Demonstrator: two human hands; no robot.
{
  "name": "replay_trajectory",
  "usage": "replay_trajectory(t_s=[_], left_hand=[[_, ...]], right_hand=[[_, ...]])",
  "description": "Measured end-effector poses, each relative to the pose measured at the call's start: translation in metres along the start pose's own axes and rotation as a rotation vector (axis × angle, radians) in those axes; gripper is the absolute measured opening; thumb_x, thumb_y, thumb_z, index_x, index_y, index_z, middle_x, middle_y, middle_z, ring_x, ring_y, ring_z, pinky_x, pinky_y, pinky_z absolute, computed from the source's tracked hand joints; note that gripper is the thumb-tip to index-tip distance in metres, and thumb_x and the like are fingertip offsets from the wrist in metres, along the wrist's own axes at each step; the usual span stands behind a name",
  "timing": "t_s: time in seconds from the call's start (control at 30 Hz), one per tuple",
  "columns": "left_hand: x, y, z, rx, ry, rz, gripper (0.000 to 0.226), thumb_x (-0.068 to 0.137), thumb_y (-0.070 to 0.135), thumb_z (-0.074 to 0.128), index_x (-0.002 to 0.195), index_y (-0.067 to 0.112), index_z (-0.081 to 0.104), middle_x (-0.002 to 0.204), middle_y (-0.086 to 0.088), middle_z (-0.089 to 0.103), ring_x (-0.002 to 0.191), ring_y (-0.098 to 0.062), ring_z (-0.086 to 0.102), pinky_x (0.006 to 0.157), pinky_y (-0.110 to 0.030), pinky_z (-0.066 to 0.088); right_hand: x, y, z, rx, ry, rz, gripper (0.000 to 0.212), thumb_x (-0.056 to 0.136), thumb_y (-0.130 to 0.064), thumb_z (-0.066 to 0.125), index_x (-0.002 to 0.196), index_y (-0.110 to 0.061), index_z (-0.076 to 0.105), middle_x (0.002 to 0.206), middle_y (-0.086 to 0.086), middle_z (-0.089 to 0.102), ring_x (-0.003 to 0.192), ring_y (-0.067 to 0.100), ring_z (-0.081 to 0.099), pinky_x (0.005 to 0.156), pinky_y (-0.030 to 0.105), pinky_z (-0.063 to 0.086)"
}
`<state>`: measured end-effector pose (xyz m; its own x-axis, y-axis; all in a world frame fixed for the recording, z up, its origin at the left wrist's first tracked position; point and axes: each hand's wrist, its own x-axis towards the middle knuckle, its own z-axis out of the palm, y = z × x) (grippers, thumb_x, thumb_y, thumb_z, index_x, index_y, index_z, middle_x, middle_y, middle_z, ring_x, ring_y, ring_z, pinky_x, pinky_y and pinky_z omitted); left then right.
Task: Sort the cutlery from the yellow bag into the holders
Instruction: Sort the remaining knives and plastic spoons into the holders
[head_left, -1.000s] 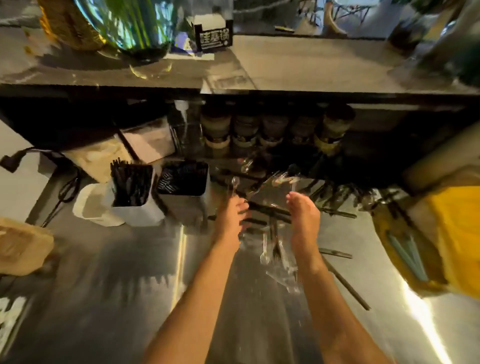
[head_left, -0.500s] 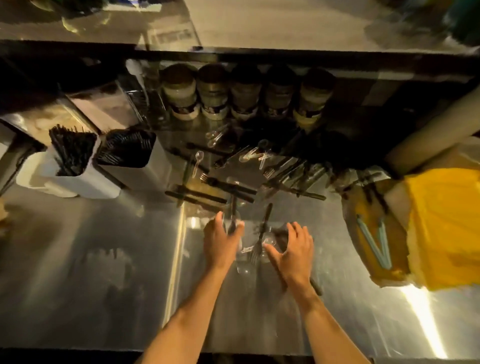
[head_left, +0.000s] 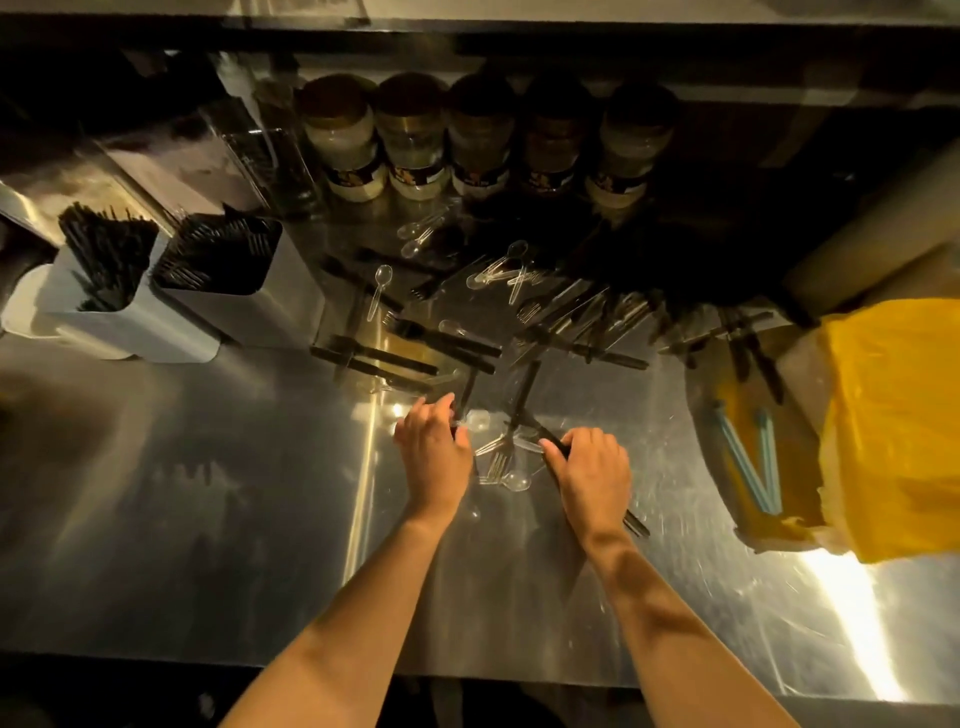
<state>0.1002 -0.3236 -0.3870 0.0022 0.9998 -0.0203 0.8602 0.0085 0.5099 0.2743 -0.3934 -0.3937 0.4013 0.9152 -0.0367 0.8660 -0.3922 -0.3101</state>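
Observation:
Black and clear plastic cutlery (head_left: 467, 343) lies scattered over the steel counter (head_left: 208, 493). My left hand (head_left: 434, 452) curls its fingers round the lower end of a black utensil (head_left: 467, 387), beside a clear spoon (head_left: 479, 420). My right hand (head_left: 592, 470) grips a long black knife (head_left: 638, 524) whose ends stick out past the fingers and the wrist. Clear forks (head_left: 496, 457) lie between the two hands. Two white holders stand at the left: one (head_left: 93, 317) with thin black sticks, one (head_left: 244, 317) with black forks. The yellow bag (head_left: 893, 415) lies open at the right.
A row of jars (head_left: 415, 135) stands at the back under a shelf. Two blue straws (head_left: 748, 457) lie on the bag's mouth. A cardboard roll (head_left: 857, 249) leans at the back right. The counter's front edge runs below my forearms.
The view has tipped down and closer. Both hands have closed on black utensils in the pile; the right one earlier lay open over the clear cutlery.

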Motion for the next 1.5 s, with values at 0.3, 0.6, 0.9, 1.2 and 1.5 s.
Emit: replay_trajectory(t_s=[0.3, 0.6, 0.9, 1.2, 1.5], left_hand=[[-0.003, 0.037, 0.021, 0.219, -0.017, 0.13, 0.09, 0.075, 0.077, 0.05, 0.13, 0.007, 0.058, 0.128, -0.011, 0.061, 0.12, -0.029, 0.056, 0.096, -0.05, 0.045], [0.002, 0.016, 0.04, 0.236, 0.147, 0.314, 0.06, 0.083, 0.061, 0.066, 0.116, 0.01, 0.063, 0.095, -0.005, 0.064, 0.087, -0.022, 0.058, 0.078, -0.037, 0.043], [0.026, 0.02, 0.028, 0.326, -0.043, 0.329, 0.043, 0.093, 0.058, 0.045, 0.085, 0.018, 0.06, 0.074, 0.003, 0.056, 0.068, -0.017, 0.053, 0.066, -0.035, 0.044], [0.056, 0.037, -0.014, -0.126, -0.08, 0.137, 0.03, 0.1, 0.042, 0.052, 0.087, 0.015, 0.05, 0.063, 0.003, 0.051, 0.055, -0.014, 0.046, 0.052, -0.027, 0.031], [0.09, 0.081, -0.095, -1.085, -0.349, -0.37, 0.027, 0.1, 0.027, 0.058, 0.078, 0.019, 0.044, 0.056, 0.005, 0.035, 0.037, -0.006, 0.028, 0.038, -0.019, 0.017]], right_hand=[[0.028, 0.005, -0.035, 0.421, -0.034, 0.446, 0.035, 0.107, -0.042, 0.038, 0.102, -0.01, 0.051, 0.085, 0.009, 0.065, 0.079, 0.033, 0.066, 0.072, 0.047, 0.052], [0.02, 0.0, -0.034, 1.003, -0.004, 0.637, 0.043, 0.104, -0.051, 0.039, 0.083, -0.015, 0.051, 0.066, 0.001, 0.045, 0.052, 0.013, 0.042, 0.044, 0.028, 0.036], [0.026, -0.016, -0.034, 1.243, -0.183, 0.693, 0.035, 0.101, -0.048, 0.049, 0.091, -0.015, 0.054, 0.056, -0.003, 0.04, 0.046, 0.01, 0.039, 0.04, 0.025, 0.033], [0.036, -0.033, -0.061, 1.37, -0.147, 0.627, 0.03, 0.103, -0.039, 0.054, 0.085, -0.017, 0.044, 0.056, -0.006, 0.035, 0.047, 0.008, 0.032, 0.042, 0.023, 0.029], [0.059, -0.097, -0.087, 1.889, -0.254, 0.613, 0.015, 0.103, -0.014, 0.049, 0.111, -0.01, 0.062, 0.063, -0.002, 0.047, 0.048, 0.007, 0.035, 0.043, 0.018, 0.028]])
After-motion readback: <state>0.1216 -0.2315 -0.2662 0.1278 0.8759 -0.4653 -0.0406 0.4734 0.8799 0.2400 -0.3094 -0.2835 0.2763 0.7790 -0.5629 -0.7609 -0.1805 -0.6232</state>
